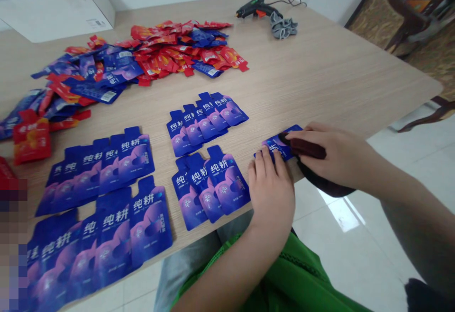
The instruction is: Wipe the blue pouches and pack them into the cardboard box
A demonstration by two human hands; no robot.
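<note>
At the table's near right edge lies a blue-purple pouch (278,147). My left hand (272,184) rests on its near side, fingers stretched out and lying flat on it. In my right hand (325,153) is a dark brown rounded tool (307,147) with a black lower part; its kind I cannot make out. The tool's tip touches the far side of the pouch. Left of my hands lie overlapping rows of similar pouches: a near row (229,186) and a far row (227,111).
More blue pouches (124,158) lie in rows at the left. Behind them is a heap of red and blue sachets (159,58). A white box (53,13), a black glue gun (256,6) with a cord, and a grey scrunchie (283,25) stand or lie at the back.
</note>
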